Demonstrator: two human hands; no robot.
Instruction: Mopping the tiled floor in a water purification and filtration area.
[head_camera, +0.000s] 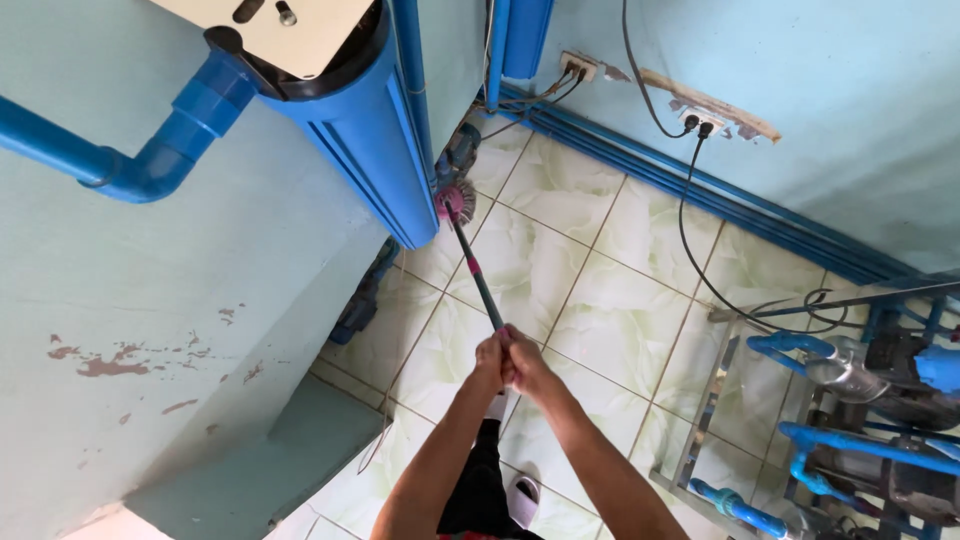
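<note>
both hands on a brush at the blue housing

pale green marbled floor tiles (560, 290) run between light blue walls (130, 290). left hand (489, 362) and right hand (524, 366) touch side by side, each grip clamped on the near end of a thin brush handle (478, 282). its pink bristled head (455, 202) sits against the lower end of a big ribbed blue filter housing (365, 130) by the wall. a blue pipe (110, 165) joins the housing's top. black cable (690, 220) hangs from a wall socket (700, 122); pumps with blue fittings (860, 420) stand at right.
</note>
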